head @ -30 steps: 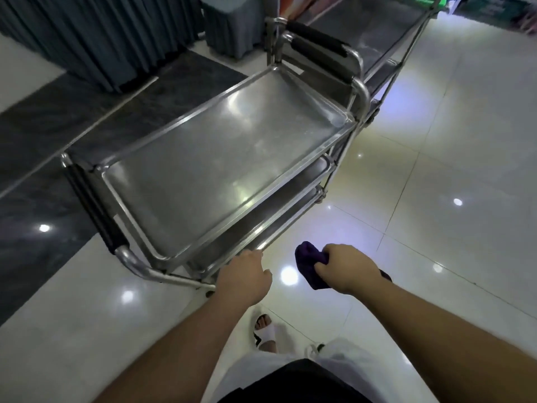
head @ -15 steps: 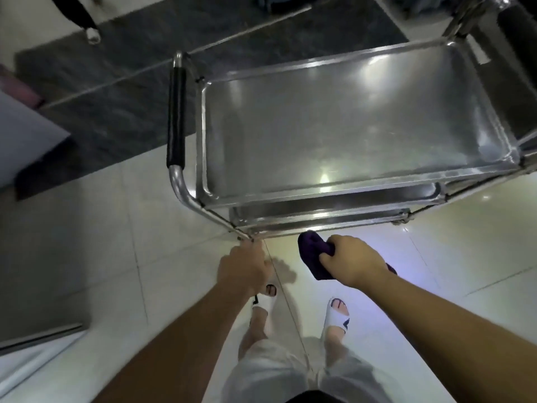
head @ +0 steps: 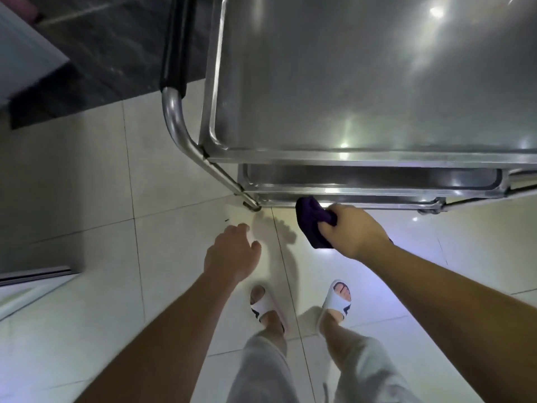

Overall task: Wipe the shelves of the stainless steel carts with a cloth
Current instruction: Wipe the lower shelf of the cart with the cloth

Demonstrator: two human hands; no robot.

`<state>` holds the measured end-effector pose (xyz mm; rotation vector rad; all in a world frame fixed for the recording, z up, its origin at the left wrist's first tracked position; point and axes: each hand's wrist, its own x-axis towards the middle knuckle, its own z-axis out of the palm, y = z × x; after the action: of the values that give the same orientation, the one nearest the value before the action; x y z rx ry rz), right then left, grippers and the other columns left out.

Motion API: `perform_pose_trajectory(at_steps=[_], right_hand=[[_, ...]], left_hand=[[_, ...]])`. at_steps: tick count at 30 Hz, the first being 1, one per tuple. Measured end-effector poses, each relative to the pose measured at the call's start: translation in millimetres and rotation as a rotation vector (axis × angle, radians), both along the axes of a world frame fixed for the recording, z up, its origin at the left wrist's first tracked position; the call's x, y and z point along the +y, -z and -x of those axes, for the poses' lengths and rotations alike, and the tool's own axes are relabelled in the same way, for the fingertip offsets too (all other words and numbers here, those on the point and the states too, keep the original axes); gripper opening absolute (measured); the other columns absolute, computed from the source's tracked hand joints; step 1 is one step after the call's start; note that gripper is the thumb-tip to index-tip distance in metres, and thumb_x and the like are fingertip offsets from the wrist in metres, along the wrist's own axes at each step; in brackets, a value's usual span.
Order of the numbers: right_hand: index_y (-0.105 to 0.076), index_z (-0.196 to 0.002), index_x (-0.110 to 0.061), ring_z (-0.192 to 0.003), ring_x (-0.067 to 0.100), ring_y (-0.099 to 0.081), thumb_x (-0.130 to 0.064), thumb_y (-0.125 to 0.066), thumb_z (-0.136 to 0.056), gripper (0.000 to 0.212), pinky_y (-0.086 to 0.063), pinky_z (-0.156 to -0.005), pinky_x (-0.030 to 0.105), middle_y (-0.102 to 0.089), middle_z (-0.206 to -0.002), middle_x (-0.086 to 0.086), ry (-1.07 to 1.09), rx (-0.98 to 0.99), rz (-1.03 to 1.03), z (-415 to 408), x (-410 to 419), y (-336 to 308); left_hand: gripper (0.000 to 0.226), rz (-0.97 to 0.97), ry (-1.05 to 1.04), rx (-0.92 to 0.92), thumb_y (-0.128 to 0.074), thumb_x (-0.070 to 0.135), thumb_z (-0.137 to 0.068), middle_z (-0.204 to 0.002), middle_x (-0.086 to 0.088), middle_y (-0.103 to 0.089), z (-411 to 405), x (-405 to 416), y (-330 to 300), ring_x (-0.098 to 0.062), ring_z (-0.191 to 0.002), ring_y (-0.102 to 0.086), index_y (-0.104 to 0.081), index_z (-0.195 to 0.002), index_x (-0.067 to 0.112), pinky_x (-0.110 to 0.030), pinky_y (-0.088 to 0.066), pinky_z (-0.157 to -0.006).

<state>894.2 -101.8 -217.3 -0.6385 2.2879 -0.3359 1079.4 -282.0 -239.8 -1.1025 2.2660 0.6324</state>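
While the right hand (head: 353, 232) grips the bunched cloth (head: 312, 221) beside the cart (head: 363, 82), the left hand (head: 231, 253) hangs loosely open, empty; wiping not yet begun, 1 lift onto the top shelf (head: 348, 155) needed.

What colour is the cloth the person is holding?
Dark purple. The cloth is bunched in the right hand, seen clearly in the head view.

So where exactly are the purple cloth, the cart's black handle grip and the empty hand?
purple cloth (head: 312, 218): head view, bunched front part.
black handle grip (head: 174, 50): head view, middle of sleeve.
left hand (head: 231, 253): head view, back of hand.
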Motion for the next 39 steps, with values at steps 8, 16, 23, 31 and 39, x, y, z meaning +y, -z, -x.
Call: perform_pose_trajectory(at_steps=[8,16,23,31,39], right_hand=[[-0.061,-0.088,-0.028,-0.073,0.026,-0.061,-0.043,-0.053,-0.089,0.017,-0.048,-0.061,0.035,-0.065,-0.077,-0.004,-0.039,0.061,0.177,-7.4,-49.3,104.0],[-0.066,-0.113,-0.023,-0.089,0.036,-0.064,-0.042,-0.057,-0.094,0.028,-0.055,-0.076,0.043,-0.068,-0.101,0.009,-0.107,0.279,0.316,29.1,-103.5,183.2],[-0.056,-0.129,-0.02,-0.078,0.024,-0.051,-0.044,-0.046,-0.103,0.037,-0.037,-0.063,0.035,-0.054,-0.086,0.0,-0.17,0.397,0.403,54.2,-141.2,244.0],[-0.061,-0.125,-0.021,-0.086,0.026,-0.062,-0.044,-0.048,-0.1,0.036,-0.04,-0.068,0.034,-0.063,-0.096,0.002,-0.272,0.465,0.533,36.4,-177.6,286.9],[-0.037,-0.157,-0.038,-0.154,0.018,-0.023,-0.046,-0.036,-0.104,0.053,-0.02,-0.125,0.042,-0.032,-0.165,-0.014,-0.53,0.355,0.438,27.9,-216.3,327.4]], left_hand=[[0.055,0.017,-0.065,0.087,-0.047,0.044,-0.099,-0.148,-0.005,-0.05,3.9,-46.1,106.4,-0.031,-0.131,-0.052,-0.046,-0.15,0.025,-0.046,-0.047,-0.103],[0.061,0.069,-0.389,0.441,-0.066,0.05,-0.092,-0.139,-0.001,-0.059,35.8,-104.9,190.6,-0.014,-0.107,-0.065,-0.052,-0.142,0.019,-0.017,-0.044,-0.077],[0.019,0.085,-0.571,0.999,-0.072,0.04,-0.089,-0.092,0.021,-0.068,58.8,-119.9,230.7,0.012,-0.084,-0.063,-0.058,-0.102,0.042,-0.006,-0.044,-0.064],[0.011,-0.057,-0.648,1.46,-0.071,0.019,-0.086,-0.07,0.006,-0.069,89.7,-140.2,254.5,-0.018,-0.073,-0.071,-0.063,-0.087,0.012,-0.032,-0.06,-0.075],[0.027,-0.058,-0.783,1.578,-0.06,0.021,-0.078,-0.05,-0.001,-0.048,105.9,-137.4,268.6,-0.019,-0.048,-0.046,-0.046,-0.057,0.026,-0.031,-0.041,-0.05]])
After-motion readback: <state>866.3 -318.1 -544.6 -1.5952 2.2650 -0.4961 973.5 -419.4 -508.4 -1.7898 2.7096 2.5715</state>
